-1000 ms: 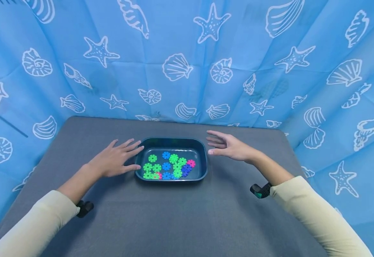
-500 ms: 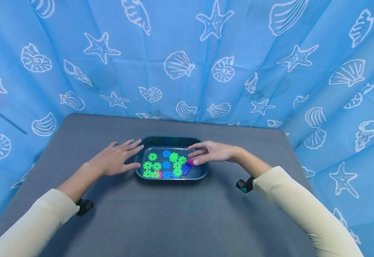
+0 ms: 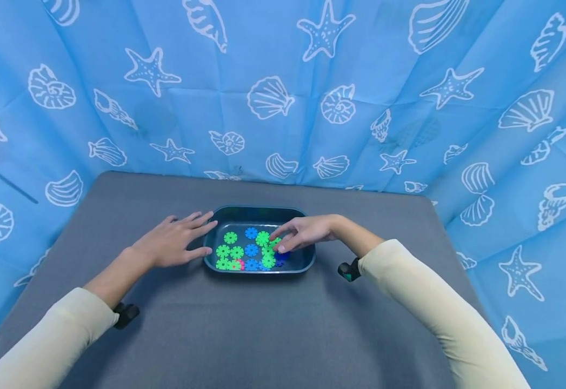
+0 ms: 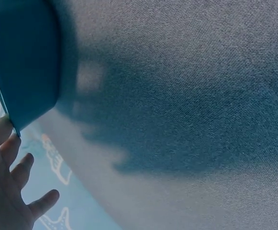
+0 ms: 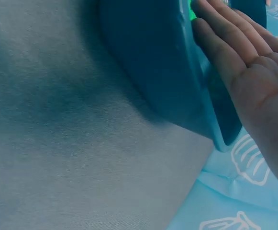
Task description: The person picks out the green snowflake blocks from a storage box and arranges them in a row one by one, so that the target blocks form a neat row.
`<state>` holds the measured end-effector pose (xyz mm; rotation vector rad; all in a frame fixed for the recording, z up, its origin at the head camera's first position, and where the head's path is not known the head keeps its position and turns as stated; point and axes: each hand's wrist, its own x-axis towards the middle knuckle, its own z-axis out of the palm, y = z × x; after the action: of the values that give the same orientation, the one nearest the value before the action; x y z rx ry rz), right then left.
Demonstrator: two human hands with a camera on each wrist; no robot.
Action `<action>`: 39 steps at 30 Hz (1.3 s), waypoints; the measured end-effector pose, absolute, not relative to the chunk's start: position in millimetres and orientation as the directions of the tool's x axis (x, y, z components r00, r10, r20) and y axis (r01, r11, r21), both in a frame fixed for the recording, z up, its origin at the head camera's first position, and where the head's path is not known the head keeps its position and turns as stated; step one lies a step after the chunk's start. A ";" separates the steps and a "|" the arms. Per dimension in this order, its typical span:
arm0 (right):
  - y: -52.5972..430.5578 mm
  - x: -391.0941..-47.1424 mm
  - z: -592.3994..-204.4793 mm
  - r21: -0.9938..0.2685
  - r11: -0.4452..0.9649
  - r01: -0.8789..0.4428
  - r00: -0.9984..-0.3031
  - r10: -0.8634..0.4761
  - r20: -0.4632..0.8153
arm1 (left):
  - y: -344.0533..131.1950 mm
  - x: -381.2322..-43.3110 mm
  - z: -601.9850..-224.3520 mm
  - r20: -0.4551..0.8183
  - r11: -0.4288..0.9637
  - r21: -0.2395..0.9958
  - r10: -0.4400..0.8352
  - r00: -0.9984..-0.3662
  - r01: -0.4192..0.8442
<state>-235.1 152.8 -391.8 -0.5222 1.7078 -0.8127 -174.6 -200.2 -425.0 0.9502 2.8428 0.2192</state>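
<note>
Notched discs (image 3: 236,252) are contained in a dark tray (image 3: 244,214), which is placed toward the far side of the counter (image 3: 244,335). Behind and at both sides, the space is enclosed by a light blue curtain (image 3: 205,116), printed with white shells and starfish; its top is cut off by the frame. The counter is covered with grey woven fabric, on which soft shadows are cast; its near edge is left outside the head view. The cream sleeves (image 3: 424,302) are also cut off at the bottom. In both wrist views the tray is seen only in part, mostly by its outer wall.

By the left hand (image 3: 173,243) the left rim is touched; its grip is relaxed, with fingers spread. The right hand (image 3: 307,232) is held over the right part of the tray, its grip loose, with thumb and index finger apart; whether any disc is touched cannot be told, since some fingertips are hidden in the right wrist view. Among the many green discs, the dark blue discs (image 3: 284,256) are partly covered by this hand, and a pink disc (image 3: 242,265) is partly overlapped.
</note>
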 end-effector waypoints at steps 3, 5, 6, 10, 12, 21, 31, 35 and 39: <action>144.9 -239.1 -392.2 -0.705 0.709 0.011 -0.287 -0.673 -0.682 | -200.5 -173.9 -425.2 -0.079 0.786 0.183 0.610 -0.789 0.590; 139.8 -240.5 -393.1 -0.679 0.734 -0.024 -0.297 -0.653 -0.696 | -200.5 -173.3 -424.7 -0.076 0.785 0.180 0.612 -0.787 0.593; 137.3 -240.9 -393.8 -0.667 0.744 -0.036 -0.303 -0.644 -0.702 | -200.6 -173.2 -424.5 -0.074 0.784 0.178 0.613 -0.787 0.595; 130.2 -241.1 -400.8 -0.628 0.774 -0.082 -0.324 -0.616 -0.718 | -199.6 -172.2 -423.1 -0.069 0.778 0.176 0.621 -0.781 0.603; 128.1 -239.8 -403.2 -0.617 0.781 -0.099 -0.330 -0.611 -0.720 | -198.9 -171.9 -422.9 -0.066 0.774 0.180 0.625 -0.778 0.607; 124.1 -235.3 -402.9 -0.624 0.768 -0.145 -0.321 -0.633 -0.704 | -199.2 -172.9 -420.4 -0.076 0.778 0.178 0.621 -0.780 0.602; 113.2 -235.3 -402.7 -0.659 0.746 -0.094 -0.254 -0.658 -0.708 | -199.7 -173.4 -418.4 -0.082 0.778 0.158 0.624 -0.777 0.608; 107.2 -233.7 -403.7 -0.669 0.739 -0.080 -0.249 -0.664 -0.705 | -198.9 -173.7 -419.5 -0.085 0.780 0.149 0.622 -0.778 0.607; 100.7 -231.3 -404.6 -0.671 0.735 -0.096 -0.226 -0.672 -0.705 | -199.0 -173.8 -419.9 -0.087 0.785 0.142 0.616 -0.783 0.603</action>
<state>-231.3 100.7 -404.6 -0.6100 1.7409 -0.5996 -173.8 -199.0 -419.9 0.9759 2.8459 0.1616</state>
